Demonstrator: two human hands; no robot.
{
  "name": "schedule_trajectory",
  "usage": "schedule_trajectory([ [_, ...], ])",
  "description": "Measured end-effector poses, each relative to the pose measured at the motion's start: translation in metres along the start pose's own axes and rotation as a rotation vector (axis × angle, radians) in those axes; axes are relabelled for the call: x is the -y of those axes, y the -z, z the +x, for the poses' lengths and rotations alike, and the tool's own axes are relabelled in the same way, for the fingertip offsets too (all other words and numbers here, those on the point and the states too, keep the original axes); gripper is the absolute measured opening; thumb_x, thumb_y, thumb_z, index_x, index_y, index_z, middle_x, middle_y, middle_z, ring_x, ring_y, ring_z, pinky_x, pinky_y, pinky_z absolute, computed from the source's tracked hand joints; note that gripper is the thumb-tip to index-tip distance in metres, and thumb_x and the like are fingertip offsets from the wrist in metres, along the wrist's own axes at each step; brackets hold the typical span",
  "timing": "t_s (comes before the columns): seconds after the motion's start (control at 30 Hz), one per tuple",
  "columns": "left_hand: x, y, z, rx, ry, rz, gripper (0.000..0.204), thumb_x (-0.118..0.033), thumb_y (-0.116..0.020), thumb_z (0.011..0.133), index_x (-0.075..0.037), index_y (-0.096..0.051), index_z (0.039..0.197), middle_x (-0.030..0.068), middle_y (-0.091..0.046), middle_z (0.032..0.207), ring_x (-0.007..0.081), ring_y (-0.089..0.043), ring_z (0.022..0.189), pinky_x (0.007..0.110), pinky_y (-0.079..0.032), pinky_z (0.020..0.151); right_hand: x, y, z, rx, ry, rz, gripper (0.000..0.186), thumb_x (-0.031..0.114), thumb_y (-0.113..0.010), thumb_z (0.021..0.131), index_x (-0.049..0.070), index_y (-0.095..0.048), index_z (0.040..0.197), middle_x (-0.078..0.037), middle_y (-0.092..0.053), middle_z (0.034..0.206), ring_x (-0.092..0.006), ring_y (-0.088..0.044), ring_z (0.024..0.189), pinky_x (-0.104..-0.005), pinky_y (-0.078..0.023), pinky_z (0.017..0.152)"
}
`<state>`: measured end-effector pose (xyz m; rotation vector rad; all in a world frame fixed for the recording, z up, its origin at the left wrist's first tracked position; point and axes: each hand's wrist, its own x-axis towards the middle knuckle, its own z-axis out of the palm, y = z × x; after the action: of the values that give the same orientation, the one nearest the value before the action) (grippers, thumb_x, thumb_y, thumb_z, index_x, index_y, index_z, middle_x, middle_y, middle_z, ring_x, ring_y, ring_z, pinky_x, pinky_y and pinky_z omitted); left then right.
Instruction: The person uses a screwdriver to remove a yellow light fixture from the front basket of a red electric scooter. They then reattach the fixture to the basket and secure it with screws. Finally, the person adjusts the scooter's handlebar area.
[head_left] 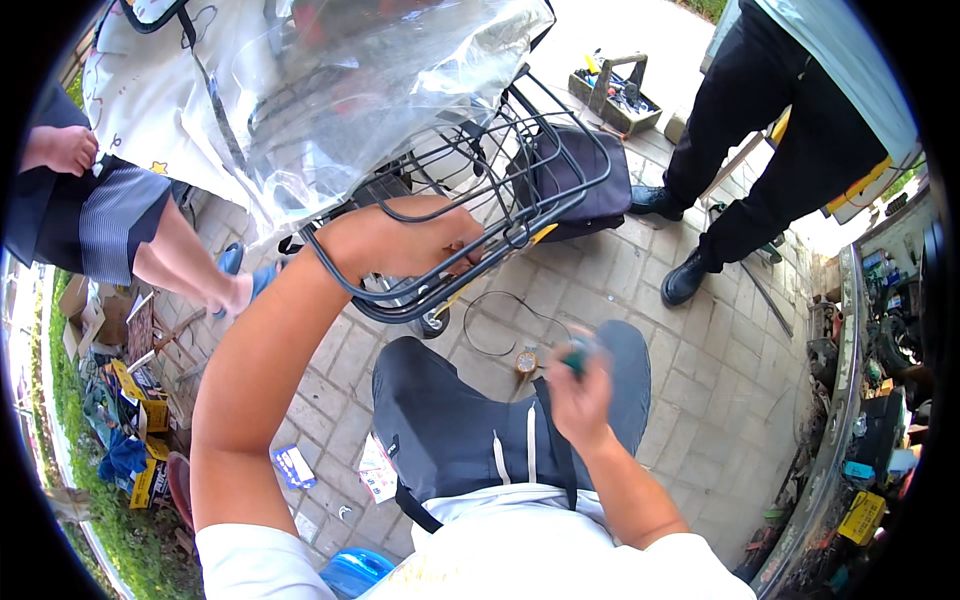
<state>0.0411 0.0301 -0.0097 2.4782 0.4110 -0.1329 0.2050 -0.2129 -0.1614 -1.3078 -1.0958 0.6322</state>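
My left hand (pixel 440 243) reaches in among the bars of a black metal wire basket (pixel 560 205). Its curled fingertips are partly hidden behind the basket's lower bars, so what they grip, if anything, does not show. Over the right knee is my right hand (pixel 583 395), blurred by motion, closed around a small dark green object (pixel 576 357) whose kind I cannot make out. A thin black cable (pixel 466 318) loops on the paving between my knees and the basket. Near its end lies a small round orange-brown thing (pixel 526 362).
A clear plastic cover (pixel 370 90) hangs above the basket, and a dark bag (pixel 590 180) sits behind it. People stand at left and right. A wooden toolbox (pixel 625 105) is at the back. Cluttered shelving (pixel 850 330) lines the right; boxes (pixel 145 400) lie at left.
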Motion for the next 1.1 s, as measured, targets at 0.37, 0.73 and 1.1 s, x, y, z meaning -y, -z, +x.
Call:
schedule_trajectory([
  [0.37, 0.001, -0.001, -0.004, 0.025, 0.007, 0.015, 0.011, 0.002, -0.062, 0.083, 0.004, -0.063, 0.094, 0.0079, -0.062, 0.077, 0.0148, -0.057, 0.07, 0.029, -0.046, 0.061, 0.004, 0.002, -0.024, 0.039, 0.111, -0.138, 0.039, 0.007, -0.069, 0.088, 0.0, -0.059, 0.125, -0.012, -0.069, 0.096, -0.0128, -0.062, 0.075, -0.0239, -0.049, 0.069],
  [0.73, -0.011, 0.004, -0.003, 0.055, 0.062, -0.153, 0.008, 0.001, -0.059, 0.083, 0.004, -0.06, 0.091, 0.0032, -0.054, 0.072, 0.0087, -0.049, 0.058, 0.025, -0.037, 0.049, 0.012, -0.002, -0.021, 0.029, 0.012, 0.017, 0.039, 0.005, -0.07, 0.086, 0.0, -0.062, 0.124, -0.01, -0.07, 0.097, -0.0098, -0.061, 0.077, -0.0233, -0.049, 0.069],
  [1.1, -0.009, 0.004, -0.002, 0.045, 0.059, -0.041, 0.015, 0.0, -0.064, 0.082, 0.004, -0.062, 0.097, 0.0091, -0.061, 0.079, 0.0165, -0.059, 0.069, 0.029, -0.046, 0.06, 0.052, 0.026, 0.0, 0.176, -0.699, 0.832, 0.04, 0.01, -0.063, 0.092, -0.001, -0.055, 0.129, -0.013, -0.063, 0.081, -0.0078, -0.043, 0.045, -0.0206, -0.032, 0.04],
])
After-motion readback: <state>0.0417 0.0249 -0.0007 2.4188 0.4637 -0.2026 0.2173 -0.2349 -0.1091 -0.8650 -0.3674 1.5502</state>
